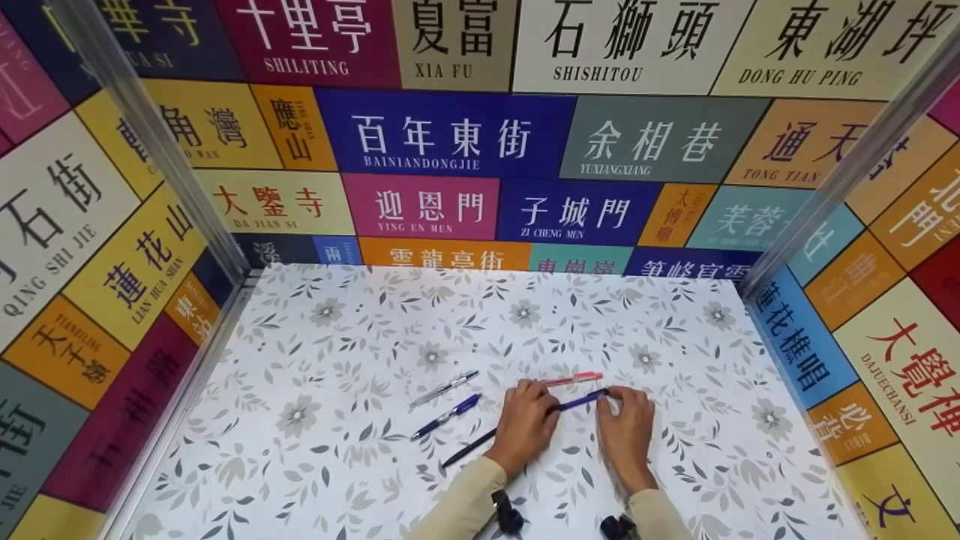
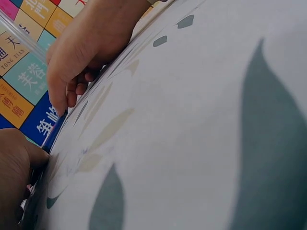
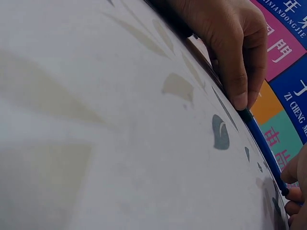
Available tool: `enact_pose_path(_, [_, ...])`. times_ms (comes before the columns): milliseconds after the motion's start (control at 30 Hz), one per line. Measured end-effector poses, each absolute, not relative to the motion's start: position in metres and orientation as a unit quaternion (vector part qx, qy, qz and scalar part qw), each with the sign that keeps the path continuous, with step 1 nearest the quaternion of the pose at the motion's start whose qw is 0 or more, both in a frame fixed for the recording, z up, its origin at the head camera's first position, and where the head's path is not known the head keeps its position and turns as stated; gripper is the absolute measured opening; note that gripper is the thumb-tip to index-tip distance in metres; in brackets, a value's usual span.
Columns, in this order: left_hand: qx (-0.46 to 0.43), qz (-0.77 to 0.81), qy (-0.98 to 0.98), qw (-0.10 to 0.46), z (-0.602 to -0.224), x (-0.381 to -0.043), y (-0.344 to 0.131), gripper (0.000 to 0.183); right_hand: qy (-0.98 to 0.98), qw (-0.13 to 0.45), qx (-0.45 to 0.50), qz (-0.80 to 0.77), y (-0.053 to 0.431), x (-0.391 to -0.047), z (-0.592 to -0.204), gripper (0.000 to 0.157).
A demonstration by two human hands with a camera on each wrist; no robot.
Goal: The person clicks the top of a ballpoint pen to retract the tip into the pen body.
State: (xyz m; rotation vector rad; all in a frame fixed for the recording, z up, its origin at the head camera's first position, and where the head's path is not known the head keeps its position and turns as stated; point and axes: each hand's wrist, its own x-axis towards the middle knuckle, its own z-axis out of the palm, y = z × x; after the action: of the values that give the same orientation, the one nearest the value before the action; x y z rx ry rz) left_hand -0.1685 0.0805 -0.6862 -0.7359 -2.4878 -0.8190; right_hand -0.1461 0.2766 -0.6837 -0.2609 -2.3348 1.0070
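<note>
"Two beige sleeves (image 1: 457,499) nearest, dark wrist devices (image 1: 508,514) on both. Next?"

"Black pen (image 1: 469,448), left of the hands, lying slanted on the table (image 1: 360,480). Its far end is hidden by the left hand (image 1: 523,429)."

"Left hand's state?"

"Thumb and fingertips pinch the left end of a blue pen (image 1: 581,400). Right wrist view agrees: dark tip right at the fingers."

"Right hand (image 1: 631,429)?"

"Pinches the same pen's right end, thumb and fingertips. So that pen bridges the two hands, right of centre. Can't tell whether it touches the table."

"Others?"

"Second blue pen (image 1: 448,417) on the left, apart from both hands, clip end to the far right. Clear pen (image 1: 444,388) just beyond, roughly parallel. Pink pen (image 1: 574,379) just beyond the held one, running up to the left hand."

"Surface?"

"White, grey leaf and flower print."

"Far side?"

"Upright wall (image 1: 450,135) of coloured panels, Chinese characters plus Latin lettering. Clear posts (image 1: 161,165) at left and right corners."
</note>
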Motion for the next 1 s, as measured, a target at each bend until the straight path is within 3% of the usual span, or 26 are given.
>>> enact_pose_path(500, [-0.270,-0.301,-0.892,0.201,-0.674,-0.164,0.076,0.005,-0.828,0.235,-0.142,0.488,0.266,-0.138,-0.658,0.020])
enact_pose_path(1000, [-0.265,-0.360,-0.866,0.226,-0.667,-0.154,0.069,0.008,-0.806,0.263,-0.102,0.519,0.265,-0.129,-0.654,0.023])
